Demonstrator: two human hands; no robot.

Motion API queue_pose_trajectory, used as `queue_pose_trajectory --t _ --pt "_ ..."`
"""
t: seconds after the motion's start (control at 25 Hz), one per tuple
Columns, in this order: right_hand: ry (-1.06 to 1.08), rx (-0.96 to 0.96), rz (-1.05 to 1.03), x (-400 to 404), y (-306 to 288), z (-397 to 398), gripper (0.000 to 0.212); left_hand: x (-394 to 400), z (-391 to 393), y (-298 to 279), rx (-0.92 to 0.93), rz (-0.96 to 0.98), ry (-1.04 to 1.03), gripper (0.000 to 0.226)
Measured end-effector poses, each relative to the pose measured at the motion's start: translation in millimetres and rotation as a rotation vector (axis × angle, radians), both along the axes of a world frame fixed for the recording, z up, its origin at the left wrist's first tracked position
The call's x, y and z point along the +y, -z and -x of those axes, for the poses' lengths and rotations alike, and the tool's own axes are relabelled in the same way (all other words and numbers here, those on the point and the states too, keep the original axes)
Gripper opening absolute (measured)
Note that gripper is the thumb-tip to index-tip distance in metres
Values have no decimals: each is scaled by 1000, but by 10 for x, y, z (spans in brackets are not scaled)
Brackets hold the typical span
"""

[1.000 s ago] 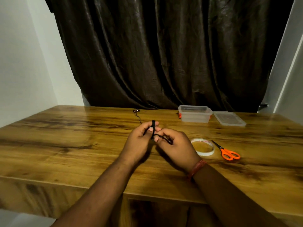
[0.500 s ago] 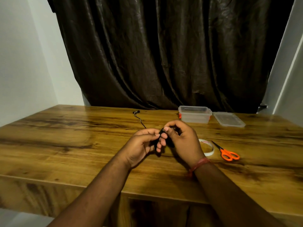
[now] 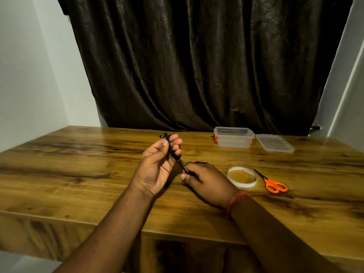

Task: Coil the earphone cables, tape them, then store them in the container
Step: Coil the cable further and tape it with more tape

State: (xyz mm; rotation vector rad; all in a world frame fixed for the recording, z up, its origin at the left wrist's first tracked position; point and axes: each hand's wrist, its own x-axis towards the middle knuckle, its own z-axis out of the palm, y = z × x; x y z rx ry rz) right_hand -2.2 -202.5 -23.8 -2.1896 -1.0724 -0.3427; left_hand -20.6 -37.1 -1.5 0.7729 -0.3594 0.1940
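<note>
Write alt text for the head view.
A person's left hand holds a black earphone cable coiled round its fingers while the right hand pinches the loose end, above a wooden table. To the right lie a tape roll, orange scissors, an open clear container and its lid.

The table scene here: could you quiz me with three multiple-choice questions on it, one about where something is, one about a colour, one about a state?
1. Where do the scissors lie?
A. right of the tape roll
B. inside the container
C. left of both hands

2. What colour are the scissors' handles?
A. blue
B. orange
C. green

3. How is the container now?
A. lid on
B. upside down
C. open, its lid beside it

Answers: 1 A, they lie on the table just right of the roll. 2 B, both loops are bright orange. 3 C, the lid lies flat on the table, right of the tub.
</note>
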Motion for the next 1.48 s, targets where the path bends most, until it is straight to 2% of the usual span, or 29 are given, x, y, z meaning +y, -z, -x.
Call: queue_pose_trajectory --t 0.08,0.2,0.28,0.4,0.48,0.56,0.68,0.84,1.0,1.2,1.36,1.48 --pt "-12 -19 -61 -8 -18 27 15 11 -42 11 1 8 -87 24" --pt "-54 -52 -40 -8 -24 45 9 21 -107 75 34 -56 -202 23" --pt "-69 -90 -35 3 -24 63 12 -6 -137 129 62 -219 -318 22" --pt "-55 -19 -169 -11 -32 51 10 -77 -132 209 112 -532 -476 21" --pt "-26 14 -283 -32 -39 36 10 -105 -122 262 99 -769 -471 21" --pt "0 41 -376 -49 -61 32 11 -115 -112 285 90 -871 -342 22" --pt "24 51 -502 -59 -83 10 14 -133 -77 263 92 -783 -177 28" --pt "117 21 -549 -62 -49 -98 14 -160 -2 201 43 -745 -5 28" --pt "186 104 -622 -80 -43 -156 12 -97 25 170 13 -649 158 26" --pt "130 94 -455 -29 6 -149 19 -39 43 129 -33 -417 240 28" --pt "70 150 -322 -1 46 -110 18 -35 42 56 1 -170 139 29" --pt "57 71 -128 18 59 -68 12 -31 16 24 12 -74 68 30"
